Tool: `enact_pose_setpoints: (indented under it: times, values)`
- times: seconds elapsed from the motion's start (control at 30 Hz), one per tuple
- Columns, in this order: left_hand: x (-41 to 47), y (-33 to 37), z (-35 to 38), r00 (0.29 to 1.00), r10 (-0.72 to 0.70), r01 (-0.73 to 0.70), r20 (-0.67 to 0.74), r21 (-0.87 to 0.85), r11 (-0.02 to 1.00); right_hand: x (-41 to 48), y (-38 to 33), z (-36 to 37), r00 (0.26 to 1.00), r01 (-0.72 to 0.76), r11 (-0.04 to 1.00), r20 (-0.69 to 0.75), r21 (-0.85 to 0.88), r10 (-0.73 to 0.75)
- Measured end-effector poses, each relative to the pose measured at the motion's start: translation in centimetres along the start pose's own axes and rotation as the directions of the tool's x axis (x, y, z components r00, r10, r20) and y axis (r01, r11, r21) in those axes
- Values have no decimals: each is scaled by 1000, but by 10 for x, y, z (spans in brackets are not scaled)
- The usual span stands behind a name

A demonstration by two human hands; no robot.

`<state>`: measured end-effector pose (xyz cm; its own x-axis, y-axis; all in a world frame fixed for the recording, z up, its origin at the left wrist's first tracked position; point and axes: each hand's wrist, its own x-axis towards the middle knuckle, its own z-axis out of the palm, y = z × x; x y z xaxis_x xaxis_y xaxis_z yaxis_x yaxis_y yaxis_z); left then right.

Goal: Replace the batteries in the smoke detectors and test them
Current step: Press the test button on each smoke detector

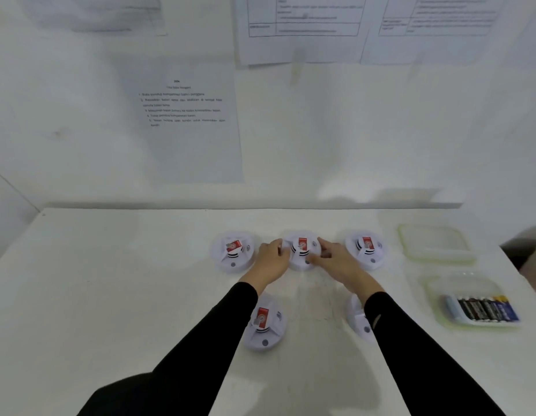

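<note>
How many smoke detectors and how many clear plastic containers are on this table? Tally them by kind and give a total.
Smoke detectors: 5
Clear plastic containers: 2
Total: 7

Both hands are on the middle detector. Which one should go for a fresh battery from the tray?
Right hand: the battery tray lies on its side of the table; the left hand must cross the middle detector.

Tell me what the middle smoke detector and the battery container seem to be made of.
Middle smoke detector: probably white moulded plastic, matte; its shell looks smooth and rounded. Battery container: probably clear plastic; the table shows through its walls.
</note>
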<state>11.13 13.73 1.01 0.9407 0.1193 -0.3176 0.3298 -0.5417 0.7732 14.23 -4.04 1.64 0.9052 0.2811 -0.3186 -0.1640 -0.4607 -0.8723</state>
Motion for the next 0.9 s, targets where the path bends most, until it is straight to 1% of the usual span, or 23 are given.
enact_pose_setpoints:
  times: [0.07, 0.13, 0.23, 0.37, 0.43, 0.5, 0.7, 0.9]
  values:
    - [2, 3, 6, 999, 26, -28, -40, -35, 999, 0, 0, -5, 1000, 11, 999, 18, 48, -12]
    - [4, 1, 11, 995, 61, -72, -78, -148, 986, 1, -1, -9, 1000, -6, 995, 10, 97, 5]
    - [-1, 0, 14, 994, 74, -95, -77, -324, 941, 3, 4, -11, 1000, 14, 997, 25, 78, -16]
    - [-7, -4, 12, 994, 59, -93, -91, -435, 896, 6, 8, -13, 993, 73, 995, 85, 61, -78]
    - [-7, -8, 13, 994, 58, -94, -95, -437, 894, 9, 7, -15, 983, 86, 994, 154, 73, -97]
    - [-6, -10, 14, 993, 69, -105, -98, -438, 893, 13, 9, -16, 976, 101, 992, 185, 74, -114]
    - [1, -20, 12, 993, 95, -114, -67, -432, 894, 17, 19, -16, 970, 136, 988, 193, 73, -148]
    - [6, -25, 16, 988, 128, -149, -81, -379, 913, 20, 19, -19, 967, 152, 986, 195, 74, -164]
